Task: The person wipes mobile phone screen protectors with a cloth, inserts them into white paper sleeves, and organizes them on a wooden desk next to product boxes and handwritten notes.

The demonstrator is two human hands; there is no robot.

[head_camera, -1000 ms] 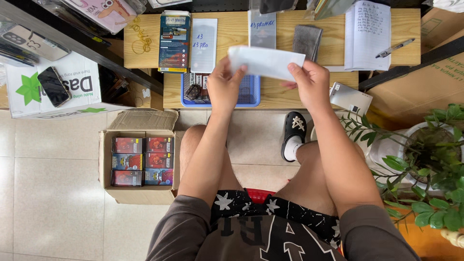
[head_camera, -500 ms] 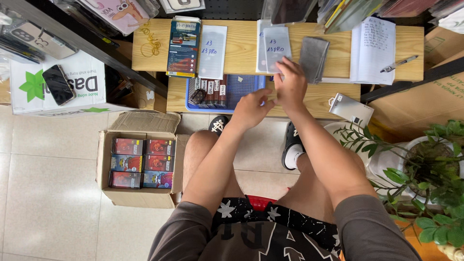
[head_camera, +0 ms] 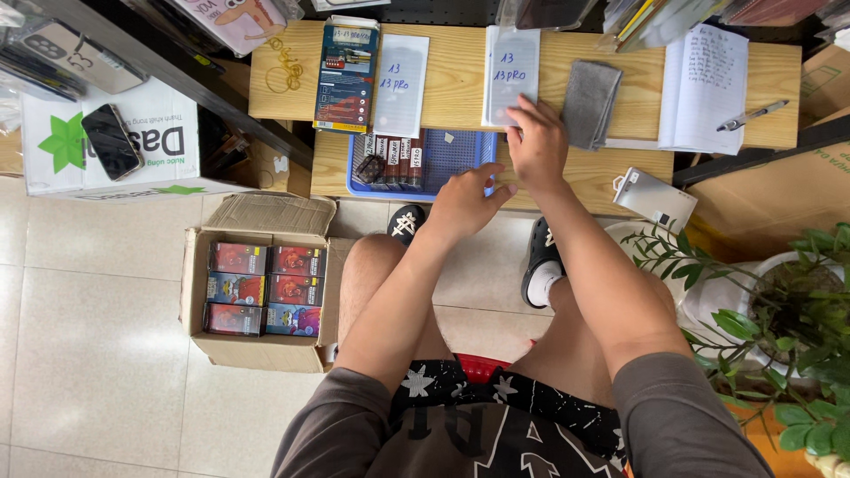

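Note:
My right hand point(head_camera: 537, 142) lies flat on the wooden shelf point(head_camera: 460, 106), its fingertips on the lower edge of a white sleeve with blue handwriting point(head_camera: 512, 75). My left hand point(head_camera: 464, 202) hovers with fingers loosely apart over the front edge of a blue basket point(head_camera: 460, 155), holding nothing. The basket holds a row of small dark red packs point(head_camera: 390, 159). A second white sleeve point(head_camera: 401, 84) and a dark blue printed package point(head_camera: 346, 75) lie to the left on the shelf. A grey cloth point(head_camera: 591, 104) lies just right of my right hand.
An open notebook point(head_camera: 706, 88) with a pen point(head_camera: 753, 115) sits at the shelf's right end. On the floor stands an open cardboard box of red packs point(head_camera: 261, 292). A white carton point(head_camera: 133, 142) bears a phone point(head_camera: 110, 142). A potted plant point(head_camera: 788, 310) stands to the right.
A second ago both hands held a white sleeve up in the air. It now lies on the shelf under my right hand, and my left hand has dropped to the basket.

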